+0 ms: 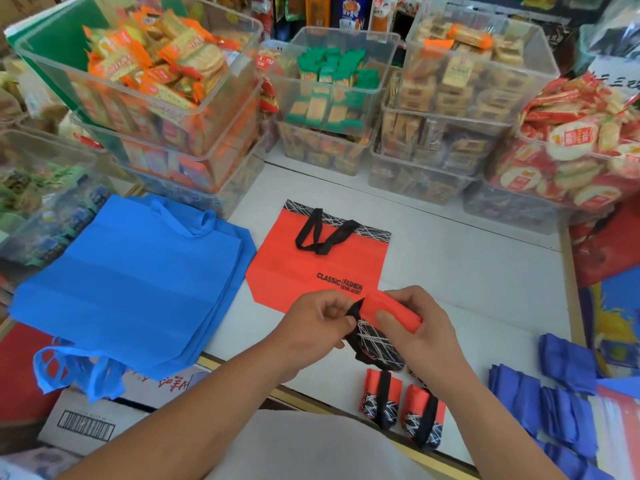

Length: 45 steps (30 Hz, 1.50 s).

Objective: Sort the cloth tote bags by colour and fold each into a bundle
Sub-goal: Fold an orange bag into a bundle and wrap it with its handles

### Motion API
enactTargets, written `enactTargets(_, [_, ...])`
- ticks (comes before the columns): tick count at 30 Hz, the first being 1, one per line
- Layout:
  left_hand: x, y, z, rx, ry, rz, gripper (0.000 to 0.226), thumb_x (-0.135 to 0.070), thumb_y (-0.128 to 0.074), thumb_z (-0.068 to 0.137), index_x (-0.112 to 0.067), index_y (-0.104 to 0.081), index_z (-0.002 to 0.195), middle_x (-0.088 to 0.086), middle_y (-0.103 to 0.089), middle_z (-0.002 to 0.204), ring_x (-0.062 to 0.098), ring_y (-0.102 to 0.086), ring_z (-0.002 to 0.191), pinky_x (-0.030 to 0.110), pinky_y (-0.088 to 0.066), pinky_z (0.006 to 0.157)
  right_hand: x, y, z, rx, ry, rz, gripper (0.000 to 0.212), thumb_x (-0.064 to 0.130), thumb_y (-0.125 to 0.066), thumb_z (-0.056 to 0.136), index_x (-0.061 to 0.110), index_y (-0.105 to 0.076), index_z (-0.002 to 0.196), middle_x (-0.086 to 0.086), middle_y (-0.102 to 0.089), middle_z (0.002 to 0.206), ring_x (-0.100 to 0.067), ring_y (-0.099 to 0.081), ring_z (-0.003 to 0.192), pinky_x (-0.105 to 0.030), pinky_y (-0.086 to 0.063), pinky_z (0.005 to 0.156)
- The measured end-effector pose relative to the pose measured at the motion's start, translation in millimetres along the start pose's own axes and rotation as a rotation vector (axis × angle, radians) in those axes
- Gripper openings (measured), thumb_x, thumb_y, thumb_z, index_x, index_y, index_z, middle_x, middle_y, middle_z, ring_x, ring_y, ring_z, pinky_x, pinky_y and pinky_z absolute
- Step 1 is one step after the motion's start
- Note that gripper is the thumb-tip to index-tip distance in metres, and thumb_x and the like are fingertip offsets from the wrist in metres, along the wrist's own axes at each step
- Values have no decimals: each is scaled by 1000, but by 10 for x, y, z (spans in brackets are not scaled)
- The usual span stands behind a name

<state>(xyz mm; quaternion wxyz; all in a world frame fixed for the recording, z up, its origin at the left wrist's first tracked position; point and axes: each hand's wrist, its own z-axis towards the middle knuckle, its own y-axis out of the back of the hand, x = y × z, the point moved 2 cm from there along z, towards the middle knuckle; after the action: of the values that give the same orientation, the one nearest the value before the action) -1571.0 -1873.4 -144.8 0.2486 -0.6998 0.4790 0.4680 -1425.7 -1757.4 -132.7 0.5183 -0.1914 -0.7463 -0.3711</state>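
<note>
Between left hand (313, 325) and right hand (420, 336), the rolled red bag (393, 310) runs crosswise.

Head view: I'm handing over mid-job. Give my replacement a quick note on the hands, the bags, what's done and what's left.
Hands: right hand grips the partly rolled orange bag; left hand pinches its black handle.
Done: two orange bundles at the near edge; dark blue bundles on the right.
Left: finish this roll, then the flat orange bag and the light blue stack on the left.
</note>
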Motion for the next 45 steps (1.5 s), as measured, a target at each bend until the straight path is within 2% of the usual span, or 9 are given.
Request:
enactTargets(4, [-71,-54,-20,101,238,-314,26,-32,-63,96,-7,-72,95,12,-65,81,19,-61,71,32,-54,72,16,8,-43,94,28,101,29,10,-77,89,35,-72,103,10,-73,94,-17,-69,84,-30,-59,74])
enactTargets(7, [-22,-45,15,109,284,-287,54,-57,-67,90,-5,-72,103,13,-71,88,19,-65,80,36,-56,84,-7,4,-55,231,18,148,29,8,-72,93,32,-69,108,-2,-73,96,-31,-69,88,-43,-60,76])
enactTargets(9, [10,-23,16,143,288,-239,60,-53,-76,85,2,-67,107,15,-72,92,19,-65,82,38,-56,89,-21,11,-57,278,27,102,29,8,-70,94,33,-68,107,-1,-72,98,-26,-69,90,-40,-60,81])
enactTargets(14, [-44,44,13,265,353,-317,35,-38,-82,78,-9,-68,92,16,-67,90,19,-60,75,30,-54,74,-10,-2,-25,310,29,27,31,6,-71,92,32,-61,107,6,-67,94,-15,-64,81,-27,-55,72])
enactTargets(20, [-70,48,64,158,279,-270,21,-20,-78,89,-10,-60,86,16,-68,83,22,-64,71,31,-57,69,-26,-38,-12,264,37,2,26,9,-73,91,26,-62,106,-3,-69,95,-27,-71,83,-47,-59,78])
enactTargets(29, [-162,38,84,127,328,-279,17,-17,-69,96,0,-69,95,18,-68,85,23,-68,76,39,-62,86,-43,-5,-1,243,185,-197,29,4,-67,93,30,-58,102,12,-63,92,-16,-61,81,-32,-52,69])
enactTargets(32, [-132,-13,90,148,369,-319,31,-28,-71,95,2,-70,102,14,-70,84,21,-69,77,34,-61,82,-73,23,9,256,220,-217,28,2,-67,93,27,-60,104,12,-63,93,-16,-61,84,-30,-52,71])
enactTargets(36, [-85,-33,91,162,396,-342,11,-14,-71,94,-4,-69,93,12,-69,82,17,-67,70,29,-58,72,-70,56,23,340,213,-231,21,13,-65,97,30,-57,107,9,-64,90,-16,-61,80,-29,-52,69])
enactTargets(45, [-91,-43,149,18,161,304,13,-19,-64,95,-8,-62,89,10,-64,76,23,-64,66,42,-60,67,-172,-103,-37,300,216,-285,10,23,-61,99,31,-54,100,7,-64,91,-13,-62,82,-34,-52,69])
